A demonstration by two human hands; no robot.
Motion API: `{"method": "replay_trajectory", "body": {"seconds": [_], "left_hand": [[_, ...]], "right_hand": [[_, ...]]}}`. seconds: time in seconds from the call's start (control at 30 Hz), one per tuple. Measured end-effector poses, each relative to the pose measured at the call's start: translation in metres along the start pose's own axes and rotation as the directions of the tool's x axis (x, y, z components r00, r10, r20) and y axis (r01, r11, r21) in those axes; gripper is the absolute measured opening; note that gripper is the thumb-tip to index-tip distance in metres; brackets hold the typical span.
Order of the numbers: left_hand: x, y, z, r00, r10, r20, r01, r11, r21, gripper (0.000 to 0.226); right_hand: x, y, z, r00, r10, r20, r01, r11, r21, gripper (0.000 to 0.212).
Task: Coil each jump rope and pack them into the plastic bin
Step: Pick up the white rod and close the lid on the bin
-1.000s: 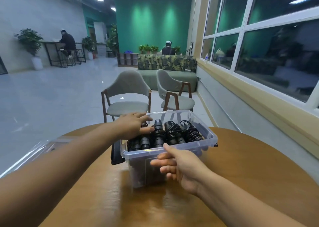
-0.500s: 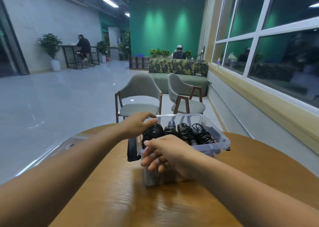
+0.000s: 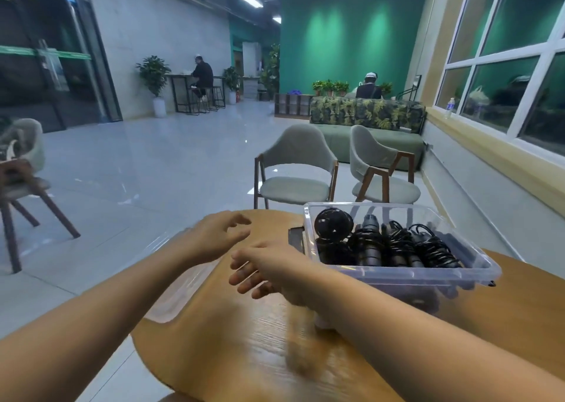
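Left hand [image 3: 220, 236], right hand [image 3: 263, 267] hover above wooden table [image 3: 229, 340]; glossy floor [image 3: 153, 163] beyond.

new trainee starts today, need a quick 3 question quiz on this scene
1. True or false: the left hand is gripping the plastic bin.
2. Multiple choice: the jump ropes are A) coiled inside the bin, B) loose on the floor, C) draped over a chair.
3. Fill in: the right hand holds ____.

Key: 1 false, the hand is apart from the bin, to its left. 2 A. 3 nothing, its fingers are straight and free.
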State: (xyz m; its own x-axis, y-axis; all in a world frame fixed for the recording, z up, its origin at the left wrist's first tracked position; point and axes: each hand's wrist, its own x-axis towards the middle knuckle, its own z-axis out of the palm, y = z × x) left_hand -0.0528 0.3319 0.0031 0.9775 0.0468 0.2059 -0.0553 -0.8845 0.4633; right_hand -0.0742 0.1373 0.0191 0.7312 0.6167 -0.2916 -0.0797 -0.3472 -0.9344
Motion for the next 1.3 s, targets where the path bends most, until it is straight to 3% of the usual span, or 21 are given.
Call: {"method": "replay_trajectory", "body": {"seconds": [0.07,0.37,0.53,0.67,0.8,1.1,1.3], "left_hand": [[-0.012,-0.029,0.0,0.998,-0.055,-0.006,0.055,0.998,0.004,0.023],[-0.037,-0.101,0.048,0.964,-0.265,0.002,0.259,0.943,0.208,0.052],[-0.039,-0.11,0.065,0.947,-0.314,-0.07,0.322,0.913,0.252,0.031],[-0.039,-0.114,0.071,0.955,-0.28,-0.101,0.298,0.909,0.292,0.012],[-0.037,-0.117,0.068,0.954,-0.274,-0.122,0.297,0.923,0.246,0.02],[-0.018,-0.068,-0.008,0.9,-0.186,-0.395,0.243,0.965,0.1,0.022],[-0.007,0.003,-0.043,0.866,-0.08,-0.493,0.08,0.997,-0.021,0.022]], "right_hand": [[0.016,0.004,0.011,1.0,0.011,-0.012,-0.011,1.0,-0.006,0.025],[0.061,0.02,0.039,0.99,0.136,-0.047,-0.135,0.991,0.02,0.015],[0.072,0.033,0.042,0.983,0.17,-0.064,-0.17,0.985,0.01,0.019],[0.075,0.041,0.04,0.981,0.181,-0.075,-0.181,0.983,0.011,0.024],[0.075,0.042,0.037,0.982,0.182,-0.054,-0.18,0.983,0.038,0.023],[0.063,0.025,0.03,0.993,0.115,-0.033,-0.111,0.988,0.109,0.022],[0.046,0.006,0.024,0.997,0.079,-0.021,-0.074,0.98,0.186,0.028]]}}
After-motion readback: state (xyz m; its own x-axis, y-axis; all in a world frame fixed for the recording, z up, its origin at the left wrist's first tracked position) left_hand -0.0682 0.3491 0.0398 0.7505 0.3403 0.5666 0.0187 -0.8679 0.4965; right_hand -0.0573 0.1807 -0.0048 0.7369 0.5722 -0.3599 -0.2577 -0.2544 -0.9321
